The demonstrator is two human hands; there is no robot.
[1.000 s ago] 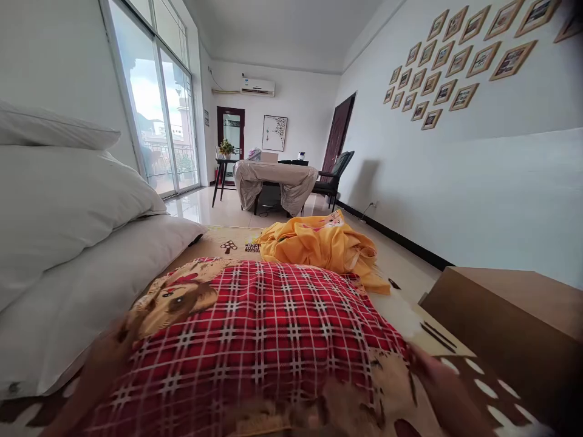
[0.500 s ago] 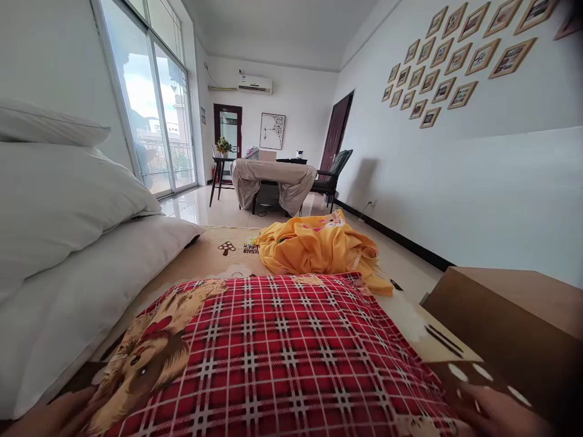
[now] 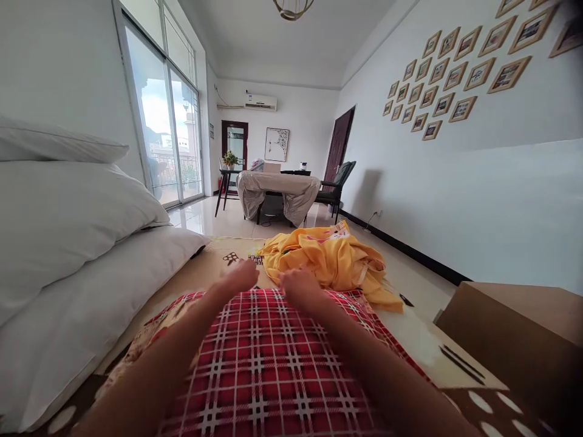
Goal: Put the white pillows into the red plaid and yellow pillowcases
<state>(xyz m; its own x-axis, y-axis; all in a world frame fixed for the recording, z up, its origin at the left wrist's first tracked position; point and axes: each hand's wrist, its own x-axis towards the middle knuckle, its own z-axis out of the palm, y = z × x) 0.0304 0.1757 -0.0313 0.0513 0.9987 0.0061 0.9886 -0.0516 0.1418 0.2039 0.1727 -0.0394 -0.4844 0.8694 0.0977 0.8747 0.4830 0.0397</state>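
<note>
A red plaid cloth (image 3: 255,370) with a printed brown animal figure lies spread before me. Both arms stretch forward over it. My left hand (image 3: 241,276) is curled closed by the cloth's far edge, slightly blurred. To its right, a short gap away, my right hand (image 3: 298,288) is also closed, with the yellow cloth (image 3: 334,258) bunched just behind it. Whatever either hand may pinch is hidden by the fingers. Between the hands the plaid edge lies flat.
White pillows (image 3: 82,224) are stacked on the left. A cardboard box (image 3: 514,328) stands at the right beside the patterned beige and brown sheet (image 3: 423,340). Farther off are a covered table (image 3: 277,182) and a black chair (image 3: 339,182).
Both hands have moved from the near corners of the plaid cloth forward and inward to its far edge. My view has tilted up slightly.
</note>
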